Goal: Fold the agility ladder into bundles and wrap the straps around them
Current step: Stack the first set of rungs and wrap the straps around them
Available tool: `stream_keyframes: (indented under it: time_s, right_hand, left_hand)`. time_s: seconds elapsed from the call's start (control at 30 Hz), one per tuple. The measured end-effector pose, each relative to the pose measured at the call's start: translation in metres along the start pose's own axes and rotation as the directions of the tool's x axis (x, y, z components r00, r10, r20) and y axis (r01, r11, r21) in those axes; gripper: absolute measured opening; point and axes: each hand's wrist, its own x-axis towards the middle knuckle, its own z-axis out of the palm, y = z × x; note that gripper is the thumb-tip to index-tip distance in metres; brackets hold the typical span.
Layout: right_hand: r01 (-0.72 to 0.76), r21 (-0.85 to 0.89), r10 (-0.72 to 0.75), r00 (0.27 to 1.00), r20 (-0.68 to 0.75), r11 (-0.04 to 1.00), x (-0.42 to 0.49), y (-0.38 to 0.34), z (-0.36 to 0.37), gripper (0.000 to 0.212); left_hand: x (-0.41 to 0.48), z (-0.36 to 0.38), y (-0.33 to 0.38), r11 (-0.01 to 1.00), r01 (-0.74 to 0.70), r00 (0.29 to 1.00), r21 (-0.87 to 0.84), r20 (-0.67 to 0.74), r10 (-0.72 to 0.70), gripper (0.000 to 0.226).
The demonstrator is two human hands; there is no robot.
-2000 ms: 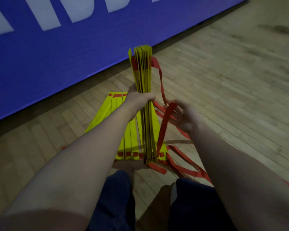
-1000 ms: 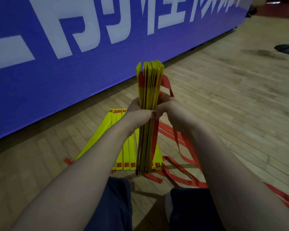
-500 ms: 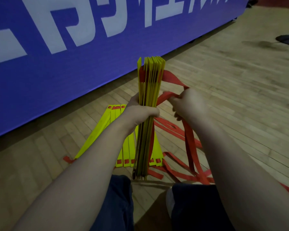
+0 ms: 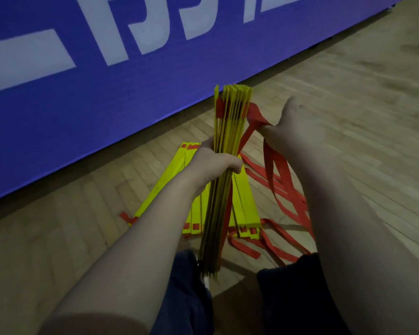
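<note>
A bundle of yellow ladder rungs (image 4: 230, 131) stands upright on the floor between my knees. My left hand (image 4: 212, 163) grips it round the middle. To the right of the bundle my right hand (image 4: 288, 126) holds a red strap (image 4: 253, 117) pulled taut from the bundle's upper end. More red strap (image 4: 279, 187) hangs from that hand and lies in loose loops on the floor. A second flat stack of yellow rungs (image 4: 169, 170) lies on the floor behind the bundle.
A blue banner wall (image 4: 107, 93) with white lettering runs along the far side, close behind the rungs. Wooden floor (image 4: 361, 117) stretches to the right. My dark-trousered knees (image 4: 288, 293) are below the bundle.
My right hand went to the bundle, took the red strap and drew it out to the right and upward. The left hand kept its grip on the upright bundle.
</note>
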Motion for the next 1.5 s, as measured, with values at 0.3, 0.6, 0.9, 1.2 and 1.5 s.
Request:
stream_keyframes:
  time_s: [0.3, 0.6, 0.9, 1.2, 1.5]
  right_hand:
    - [0.560, 0.547, -0.584, 0.797, -0.152, 0.622, -0.013, -0.027, 0.029, 0.044]
    - [0.208, 0.890, -0.404, 0.914, -0.029, 0.407, -0.029, -0.042, 0.012, 0.047]
    - [0.190, 0.950, -0.392, 0.916, -0.081, 0.249, -0.047, -0.048, -0.007, 0.049]
    - [0.348, 0.761, -0.460, 0.885, -0.074, 0.548, -0.035, -0.036, -0.002, 0.042]
    - [0.677, 0.372, -0.648, 0.729, -0.221, 0.635, -0.037, -0.019, -0.016, 0.080]
  left_hand:
    - [0.019, -0.019, -0.016, 0.995, 0.045, 0.998, 0.088, -0.052, -0.041, 0.046]
    - [0.005, -0.003, -0.003, 0.966, -0.208, 0.976, -0.151, -0.092, 0.196, 0.056]
    - [-0.015, 0.009, 0.017, 0.845, -0.463, 0.880, -0.268, -0.259, 0.399, 0.054]
    - [-0.003, -0.004, 0.015, 0.850, -0.487, 0.868, -0.201, -0.213, 0.448, 0.052]
    - [0.003, -0.015, 0.010, 0.877, -0.459, 0.885, -0.142, -0.163, 0.436, 0.063]
